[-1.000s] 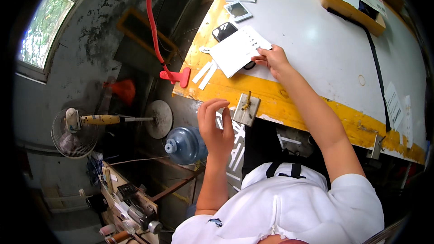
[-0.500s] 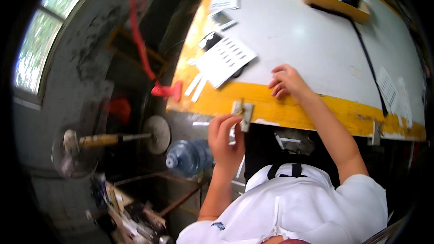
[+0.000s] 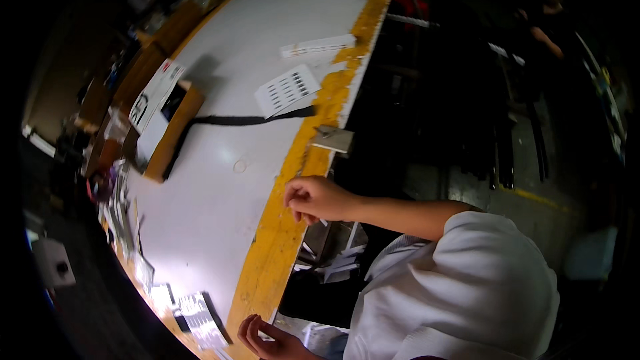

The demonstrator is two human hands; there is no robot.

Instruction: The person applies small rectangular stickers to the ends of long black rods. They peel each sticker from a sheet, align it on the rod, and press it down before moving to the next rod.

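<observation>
My right hand (image 3: 319, 199) hovers over the yellow-painted edge of the work table (image 3: 267, 253), its fingers loosely bent with small gaps between them and nothing visible in them. At the bottom of the view my left hand (image 3: 270, 341) is beside the same edge. Its fingers are half curled, the thumb stands apart, and I see nothing in its grasp. A small pale metal block (image 3: 333, 139) is fixed on the table edge just beyond my right hand. Farther up lie a white sheet with dark marks (image 3: 288, 91) and a black strap (image 3: 240, 120).
A yellow-sided box (image 3: 175, 130) holding papers stands on the far left of the table. A long white strip (image 3: 319, 45) lies near the far end. Another printed sheet (image 3: 202, 320) is at the lower left. A person (image 3: 550, 33) is at the dark upper right.
The view has swung to the right, so the table now runs up and away. My right hand is now at the yellow edge; my left hand has dropped to the bottom of the view.
</observation>
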